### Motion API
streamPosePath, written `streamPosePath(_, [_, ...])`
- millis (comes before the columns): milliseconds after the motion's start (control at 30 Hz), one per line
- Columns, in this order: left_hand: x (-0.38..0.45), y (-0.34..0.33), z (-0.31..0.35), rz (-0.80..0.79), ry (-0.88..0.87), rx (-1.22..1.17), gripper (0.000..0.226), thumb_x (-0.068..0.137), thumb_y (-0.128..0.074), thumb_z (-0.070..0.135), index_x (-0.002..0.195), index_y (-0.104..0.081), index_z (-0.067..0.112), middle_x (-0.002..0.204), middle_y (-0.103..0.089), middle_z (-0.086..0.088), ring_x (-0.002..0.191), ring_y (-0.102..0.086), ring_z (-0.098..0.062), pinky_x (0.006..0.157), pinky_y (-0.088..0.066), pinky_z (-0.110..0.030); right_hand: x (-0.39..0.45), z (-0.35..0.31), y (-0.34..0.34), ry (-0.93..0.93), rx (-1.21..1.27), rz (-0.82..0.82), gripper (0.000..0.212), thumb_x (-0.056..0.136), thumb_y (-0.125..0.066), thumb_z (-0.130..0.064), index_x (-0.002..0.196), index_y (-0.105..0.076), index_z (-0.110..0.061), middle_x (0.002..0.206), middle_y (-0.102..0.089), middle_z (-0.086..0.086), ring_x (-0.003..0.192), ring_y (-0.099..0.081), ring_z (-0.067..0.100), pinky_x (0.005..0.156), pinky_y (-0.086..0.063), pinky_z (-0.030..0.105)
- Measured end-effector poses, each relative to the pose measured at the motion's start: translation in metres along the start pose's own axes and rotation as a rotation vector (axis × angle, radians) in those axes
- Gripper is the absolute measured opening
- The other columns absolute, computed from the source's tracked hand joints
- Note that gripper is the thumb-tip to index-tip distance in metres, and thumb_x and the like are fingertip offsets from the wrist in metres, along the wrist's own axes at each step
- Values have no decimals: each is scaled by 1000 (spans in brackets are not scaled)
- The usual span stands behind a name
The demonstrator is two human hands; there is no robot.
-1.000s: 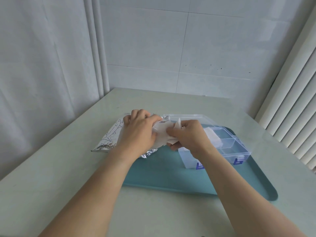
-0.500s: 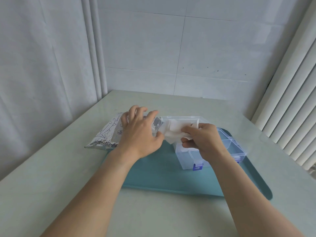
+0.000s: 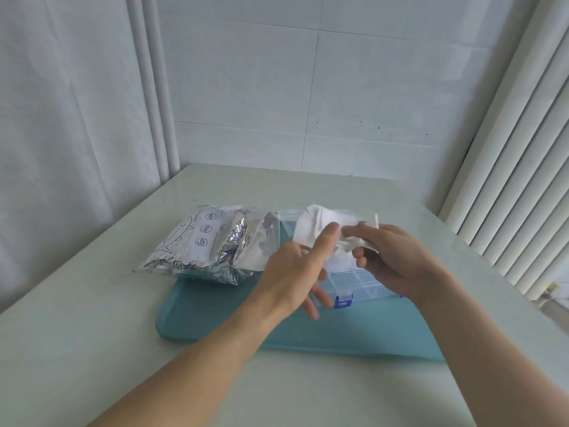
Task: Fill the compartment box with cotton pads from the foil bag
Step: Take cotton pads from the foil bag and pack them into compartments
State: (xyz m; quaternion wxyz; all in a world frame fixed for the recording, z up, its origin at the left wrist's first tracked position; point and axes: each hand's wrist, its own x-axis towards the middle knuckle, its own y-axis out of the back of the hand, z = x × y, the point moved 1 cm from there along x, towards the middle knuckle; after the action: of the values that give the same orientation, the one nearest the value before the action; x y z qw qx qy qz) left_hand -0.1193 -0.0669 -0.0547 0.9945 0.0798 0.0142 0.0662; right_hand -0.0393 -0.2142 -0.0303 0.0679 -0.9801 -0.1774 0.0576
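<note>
Change: since the earlier frames the left hand (image 3: 295, 269) has been taken off the foil bag (image 3: 212, 245) and brought across to the box; the cotton pads (image 3: 326, 229) have been lifted clear of the bag mouth
Landmark: compartment box (image 3: 360, 282), clear with a blue latch (image 3: 343, 301), set on the teal tray (image 3: 221, 309); its lid is open at the back
Left hand: held over the box's left end; fingers loosely spread, the thumb laid against the wad; whether anything is truly pinched cannot be told
Right hand (image 3: 391, 260): held above the box's middle; fingers curled round a crumpled white wad of pads, gripped firmly
Pads: raised over the box, not yet in any compartment; the visible front cells look unfilled
Foil bag: lying to the left of the box, partly on the tray, mouth gaping toward it
Step judged: the wad is being separated for placing
Risk: pads are light and clinging; several could be dropped together outside a cell, or spilled onto the tray; the unheld bag could slump and shed pads; the light box could be nudged by a pressing hand
</note>
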Motion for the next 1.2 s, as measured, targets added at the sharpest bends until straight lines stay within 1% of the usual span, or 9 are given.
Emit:
streamPosePath(100, [1,-5,2,27,-79,-306,34,98,-58,44,107,-69,14,99,-74,-17,78,-74,-35,58,-59,-39,-4,7,0,-5,-89,-156,7,90,-64,-1,85,-68,2,73,-62,11,47,-51,14,42,-45,20])
streamPosePath(233, [4,0,-2,203,-163,-290,19,98,-56,11,89,-72,13,88,-77,-10,71,-74,-28,54,-58,-37,-7,15,1,48,-119,-221,17,88,-67,-7,99,-69,6,83,-67,15,57,-58,18,50,-50,22])
streamPosePath(400, [10,8,-4,296,-158,-224,18,97,-58,9,84,-70,14,72,-75,6,56,-70,-19,64,-61,-50,-6,16,19,146,-160,-46,53,63,-85,-13,110,-65,1,100,-69,19,76,-72,27,65,-60,33])
streamPosePath(500, [12,12,-8,323,-170,-133,13,98,-58,12,95,-70,11,83,-75,2,56,-71,-16,62,-61,-51,-6,14,28,190,-137,4,70,47,-90,-21,110,-65,-1,103,-70,19,82,-72,29,70,-61,36])
streamPosePath(633, [12,8,-12,238,-156,-83,13,99,-58,16,105,-69,11,95,-76,-4,65,-74,-27,66,-61,-53,-8,13,24,231,-72,-94,75,48,-94,-21,113,-65,2,100,-73,19,88,-73,33,73,-59,34])
streamPosePath(800, [7,0,-6,-36,-141,-302,15,101,-57,16,100,-71,10,94,-74,-13,80,-72,-26,61,-59,-35,-11,16,11,339,-63,-105,45,68,-83,-17,104,-70,7,97,-74,25,84,-74,35,72,-60,38])
streamPosePath(900, [8,1,-7,-127,-139,-367,24,93,-64,19,111,-69,4,103,-74,-18,86,-72,-27,66,-59,-33,-11,18,11,393,-153,-72,32,77,-78,-23,98,-76,2,94,-75,23,84,-73,34,73,-59,39])
streamPosePath(1000, [8,2,-8,-157,-134,-382,30,87,-70,6,117,-67,1,110,-72,-21,91,-72,-28,68,-59,-33,-8,20,11,456,-356,7,32,79,-76,-35,92,-80,-6,90,-70,26,70,-63,26,68,-53,38])
streamPosePath(1200, [9,3,-8,-124,-113,-420,26,85,-70,-6,108,-70,6,102,-74,-12,86,-72,-25,58,-58,-29,-7,16,20,486,-306,102,19,85,-78,-13,100,-68,-7,80,-77,5,67,-71,17,61,-57,27])
